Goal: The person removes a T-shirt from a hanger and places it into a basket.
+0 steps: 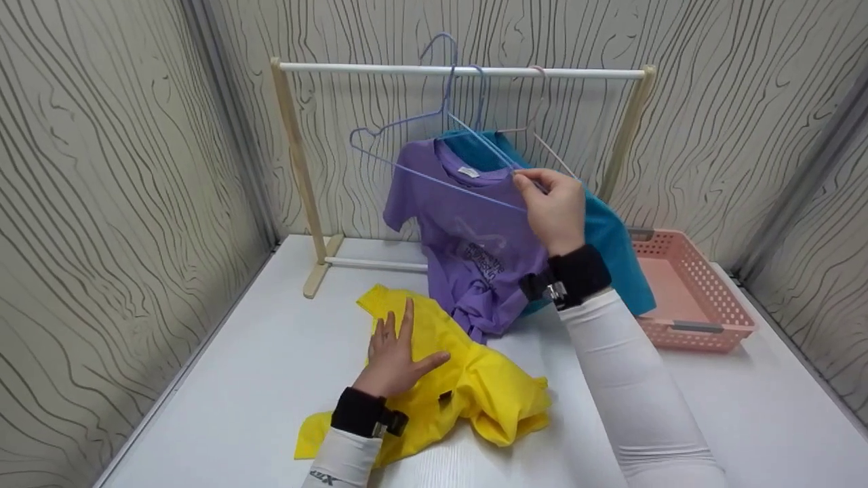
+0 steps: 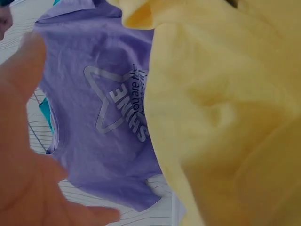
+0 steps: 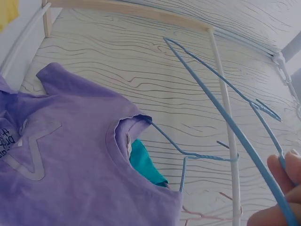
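My right hand point(image 1: 556, 207) pinches one end of a blue wire clothes hanger point(image 1: 413, 120), which is held up in front of the rack with its hook above the bar. The same hanger point(image 3: 221, 108) crosses the right wrist view, fingers around its lower end. Below, my left hand point(image 1: 393, 359) is spread over a yellow T-shirt point(image 1: 502, 393) lying crumpled on the table; whether the palm touches the cloth I cannot tell. In the left wrist view the left hand point(image 2: 28, 155) shows extended fingers beside the yellow cloth point(image 2: 225, 117).
A purple T-shirt point(image 1: 475, 217) and a teal garment point(image 1: 620, 244) hang on hangers from the white bar point(image 1: 366, 68) of a wooden-legged rack. A pink perforated basket point(image 1: 732, 308) stands on the white table point(image 1: 237, 359) at right. Patterned walls enclose the back and sides.
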A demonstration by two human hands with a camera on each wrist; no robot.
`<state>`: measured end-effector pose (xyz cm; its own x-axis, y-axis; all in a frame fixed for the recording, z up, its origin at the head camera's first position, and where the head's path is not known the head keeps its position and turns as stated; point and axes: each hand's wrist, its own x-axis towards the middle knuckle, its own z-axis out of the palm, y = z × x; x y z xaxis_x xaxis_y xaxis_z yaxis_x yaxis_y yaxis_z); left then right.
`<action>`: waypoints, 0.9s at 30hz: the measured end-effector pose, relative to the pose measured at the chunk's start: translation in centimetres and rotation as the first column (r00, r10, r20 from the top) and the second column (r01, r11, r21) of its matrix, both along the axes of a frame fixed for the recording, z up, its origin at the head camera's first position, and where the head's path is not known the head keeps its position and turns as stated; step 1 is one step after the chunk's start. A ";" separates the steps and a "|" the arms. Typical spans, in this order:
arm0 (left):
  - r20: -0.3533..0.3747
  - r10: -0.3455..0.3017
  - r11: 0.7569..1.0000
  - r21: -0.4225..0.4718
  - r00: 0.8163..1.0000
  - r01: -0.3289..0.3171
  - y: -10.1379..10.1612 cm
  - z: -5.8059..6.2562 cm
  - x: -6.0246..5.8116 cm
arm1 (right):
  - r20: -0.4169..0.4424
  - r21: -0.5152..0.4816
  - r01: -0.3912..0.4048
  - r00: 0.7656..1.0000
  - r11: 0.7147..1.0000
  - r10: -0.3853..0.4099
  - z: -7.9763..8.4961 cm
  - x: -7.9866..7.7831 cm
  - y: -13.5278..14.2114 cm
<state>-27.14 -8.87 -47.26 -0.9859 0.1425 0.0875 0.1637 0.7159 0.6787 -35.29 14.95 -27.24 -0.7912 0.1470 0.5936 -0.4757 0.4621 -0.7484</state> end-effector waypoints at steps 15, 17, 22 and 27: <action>0.183 -0.172 0.972 -0.128 0.968 0.197 1.8 -0.5 0.8 | 0.086 0.092 -0.018 0.996 0.996 0.010 0.5 -3.6 -4.0; 0.175 -0.179 0.970 -0.133 0.968 0.204 1.8 -0.5 0.9 | 0.109 0.116 -0.053 0.993 0.992 0.040 0.1 -3.6 -4.7; 0.164 -0.207 0.959 -0.161 0.964 0.234 2.1 -0.5 1.0 | 0.208 0.191 -0.185 0.967 0.964 0.145 -0.4 -3.5 -6.4; 0.101 -0.250 0.944 -0.196 0.963 0.265 2.4 -0.6 1.0 | 0.310 0.231 -0.288 0.927 0.929 0.210 -0.6 -3.7 -7.0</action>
<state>-26.18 -6.49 -47.85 -0.9158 0.3994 -0.0422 0.3161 0.7815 0.5379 -38.96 7.90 -27.80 -0.9179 -0.2102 0.3365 -0.3953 0.5568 -0.7306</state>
